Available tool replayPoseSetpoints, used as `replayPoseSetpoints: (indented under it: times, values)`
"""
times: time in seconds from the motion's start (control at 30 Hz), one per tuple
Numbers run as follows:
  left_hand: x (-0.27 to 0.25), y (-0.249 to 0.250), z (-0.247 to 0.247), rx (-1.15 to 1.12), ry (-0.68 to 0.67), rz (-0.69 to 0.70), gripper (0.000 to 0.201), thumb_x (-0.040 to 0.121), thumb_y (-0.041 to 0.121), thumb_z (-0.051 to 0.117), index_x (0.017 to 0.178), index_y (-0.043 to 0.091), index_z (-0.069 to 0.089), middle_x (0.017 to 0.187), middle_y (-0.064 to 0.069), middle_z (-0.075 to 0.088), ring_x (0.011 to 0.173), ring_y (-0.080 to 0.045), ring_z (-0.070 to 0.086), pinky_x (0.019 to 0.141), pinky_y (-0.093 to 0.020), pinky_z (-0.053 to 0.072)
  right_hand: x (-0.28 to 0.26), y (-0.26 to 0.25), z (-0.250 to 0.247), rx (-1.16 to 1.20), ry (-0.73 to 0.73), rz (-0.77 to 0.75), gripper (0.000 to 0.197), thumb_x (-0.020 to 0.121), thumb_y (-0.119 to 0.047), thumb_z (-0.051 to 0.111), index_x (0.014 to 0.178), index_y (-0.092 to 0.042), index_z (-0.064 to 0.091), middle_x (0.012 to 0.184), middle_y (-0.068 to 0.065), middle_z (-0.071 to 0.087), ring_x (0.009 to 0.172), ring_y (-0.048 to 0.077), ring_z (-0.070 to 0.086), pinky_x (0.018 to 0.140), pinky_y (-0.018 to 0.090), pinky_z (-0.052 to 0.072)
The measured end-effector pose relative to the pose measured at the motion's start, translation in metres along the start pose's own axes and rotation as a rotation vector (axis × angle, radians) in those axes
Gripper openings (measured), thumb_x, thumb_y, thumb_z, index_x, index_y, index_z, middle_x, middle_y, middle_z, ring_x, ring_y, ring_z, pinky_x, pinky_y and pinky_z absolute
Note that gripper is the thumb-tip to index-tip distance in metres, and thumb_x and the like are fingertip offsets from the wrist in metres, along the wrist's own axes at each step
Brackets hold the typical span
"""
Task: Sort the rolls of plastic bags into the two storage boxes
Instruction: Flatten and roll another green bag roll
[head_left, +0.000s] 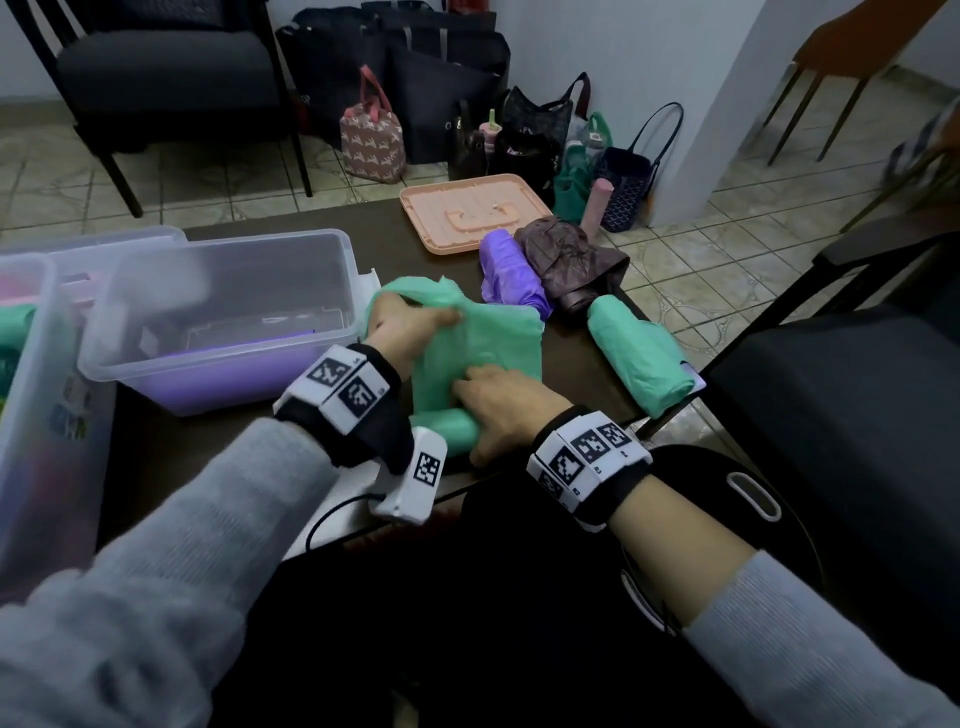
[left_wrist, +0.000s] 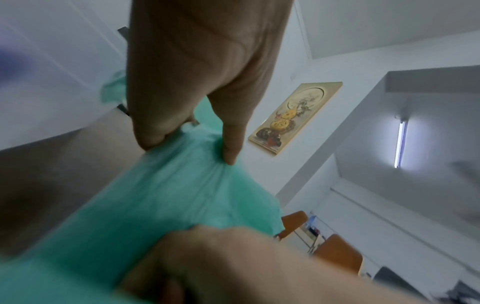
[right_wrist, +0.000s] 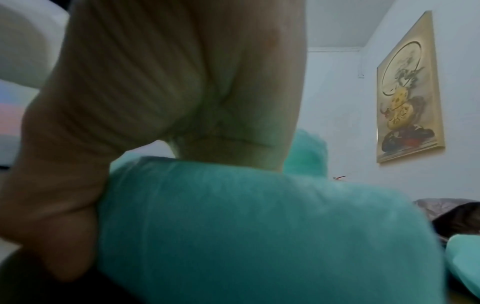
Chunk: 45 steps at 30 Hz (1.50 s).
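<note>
The left hand (head_left: 410, 325) pinches the loose sheet of the green roll (head_left: 480, 340), the right hand (head_left: 501, 410) cups its wound part (thin, slippery film); an uneven pull may unwind it.

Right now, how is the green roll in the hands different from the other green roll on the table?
The held green roll is partly unrolled, its sheet pulled out; the other green roll is rolled up. The held green roll is gripped by the left hand and right hand; the other green roll lies untouched farther right. Both are mint green.
</note>
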<state>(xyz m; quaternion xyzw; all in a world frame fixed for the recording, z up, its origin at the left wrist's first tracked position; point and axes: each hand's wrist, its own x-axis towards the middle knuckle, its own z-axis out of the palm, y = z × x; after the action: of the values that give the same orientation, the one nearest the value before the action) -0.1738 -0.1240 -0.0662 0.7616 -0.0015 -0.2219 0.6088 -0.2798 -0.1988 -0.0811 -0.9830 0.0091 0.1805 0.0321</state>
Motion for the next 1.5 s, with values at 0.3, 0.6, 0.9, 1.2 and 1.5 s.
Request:
replayPoseSetpoints:
  times: [0.3,0.6,0.9,1.2,1.5]
  values:
    - [0.007,0.077,-0.005,-0.101,0.192,0.097,0.035,0.077,0.015,0.076,0.101,0.005,0.053,0.114,-0.009,0.060,0.103,-0.023,0.062,0.091,-0.032,0.052,-0.003,0.003,-0.005,-0.051,0.073,-0.057,0.057,0.071,-0.029,0.069,0.125,-0.022,0.050,0.112,0.005,0.050,0.112,0.025,0.048,0.085,0.037,0.034]
    - [0.013,0.095,-0.007,0.478,0.176,0.254,0.068,0.083,0.033,0.070,0.136,0.004,0.040,0.137,-0.012,0.044,0.126,-0.026,0.044,0.101,-0.032,0.040,0.005,0.006,-0.001,0.119,-0.043,0.026,0.076,0.058,-0.050,0.082,0.120,-0.021,0.050,0.109,0.009,0.054,0.100,0.025,0.045,0.081,0.033,0.031]
    - [0.025,-0.010,0.012,1.256,-0.523,0.272,0.055,0.096,0.033,0.050,0.144,0.008,0.035,0.150,-0.016,0.031,0.136,-0.029,0.034,0.108,-0.035,0.029,0.008,0.007,0.002,0.201,-0.085,0.023,0.073,0.060,-0.040,0.083,0.120,-0.015,0.051,0.118,0.009,0.059,0.110,0.027,0.054,0.087,0.032,0.045]
    - [0.039,-0.034,0.004,1.368,-0.628,0.292,0.076,0.095,0.055,0.032,0.151,0.019,-0.004,0.157,-0.010,-0.018,0.146,-0.023,-0.012,0.117,-0.040,-0.001,0.010,0.003,-0.008,0.192,-0.142,-0.051,0.068,0.065,-0.022,0.080,0.124,-0.015,0.047,0.122,0.010,0.056,0.111,0.027,0.053,0.079,0.027,0.040]
    - [0.041,-0.037,0.003,1.392,-0.573,0.307,0.083,0.092,0.061,0.033,0.151,0.021,-0.008,0.156,-0.011,-0.020,0.146,-0.024,-0.013,0.117,-0.038,-0.001,0.006,-0.002,-0.015,0.241,-0.196,-0.111,0.052,0.065,-0.020,0.081,0.111,-0.014,0.057,0.105,0.007,0.062,0.090,0.020,0.051,0.071,0.024,0.041]
